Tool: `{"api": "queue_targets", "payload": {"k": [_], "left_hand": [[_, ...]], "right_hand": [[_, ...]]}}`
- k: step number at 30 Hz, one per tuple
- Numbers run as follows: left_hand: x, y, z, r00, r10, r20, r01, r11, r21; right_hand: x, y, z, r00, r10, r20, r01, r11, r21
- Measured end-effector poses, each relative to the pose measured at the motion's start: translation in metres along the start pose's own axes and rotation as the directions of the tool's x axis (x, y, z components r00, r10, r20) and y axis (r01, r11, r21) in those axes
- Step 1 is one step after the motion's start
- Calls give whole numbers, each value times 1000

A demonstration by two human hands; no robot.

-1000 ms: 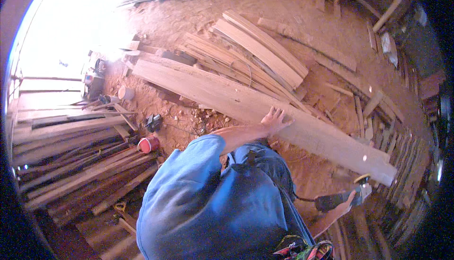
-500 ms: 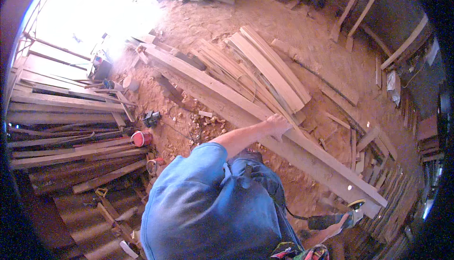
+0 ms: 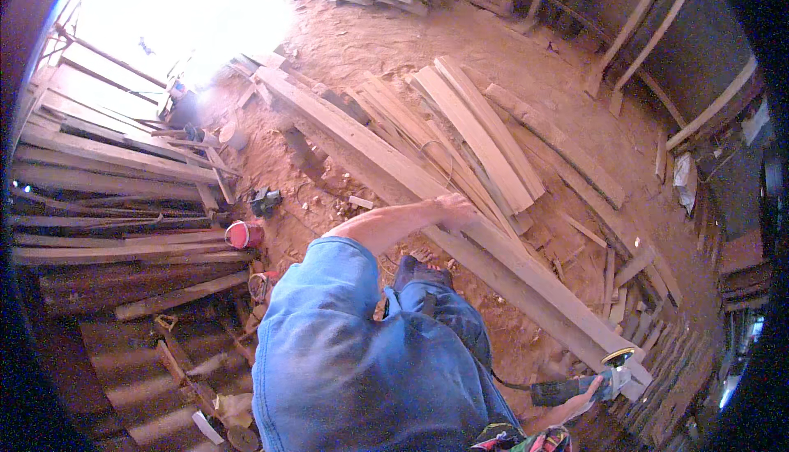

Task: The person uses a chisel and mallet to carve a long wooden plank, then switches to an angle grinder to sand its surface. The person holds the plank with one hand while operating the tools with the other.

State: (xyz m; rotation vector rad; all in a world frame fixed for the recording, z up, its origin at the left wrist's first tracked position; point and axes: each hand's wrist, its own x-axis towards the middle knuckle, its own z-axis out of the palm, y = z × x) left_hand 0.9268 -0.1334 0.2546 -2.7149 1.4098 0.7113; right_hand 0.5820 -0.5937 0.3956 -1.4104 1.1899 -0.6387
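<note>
A long squared wooden beam [image 3: 362, 143] runs slantwise from the far left to the near right in front of me. My left hand [image 3: 457, 210] lies over its upper edge near the middle, fingers curled around the edge. At the beam's near right end, my right hand [image 3: 588, 394] holds an angle grinder [image 3: 567, 390] with a dark body and a grey head. The grinder's round yellow-rimmed disc [image 3: 618, 357] is at the beam's top, close to its end. A dark cord trails from the grinder toward my legs.
Loose planks [image 3: 477, 136] lie on the dusty floor beyond the beam. Stacked timber [image 3: 115, 197] fills the left side, with a red bucket [image 3: 242, 236] and a dark power tool [image 3: 265, 202] beside it. Wood offcuts [image 3: 633, 275] lie at the right.
My left hand has slid left along the beam toward its far end. The grinder's disc now sits nearer the beam's end, over its top. The whole view has shifted slightly.
</note>
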Motion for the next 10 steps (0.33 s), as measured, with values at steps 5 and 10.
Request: {"api": "queue_targets", "payload": {"k": [5, 10], "left_hand": [[-17, -6, 1, 997, -49, -65, 41, 993, -114], [-8, 23, 2, 969, -94, -228, 102, 995, 23]], "right_hand": [[13, 7, 12, 996, -87, 20, 86, 996, 19], [20, 8, 49, 970, -78, 230, 60, 995, 83]]}}
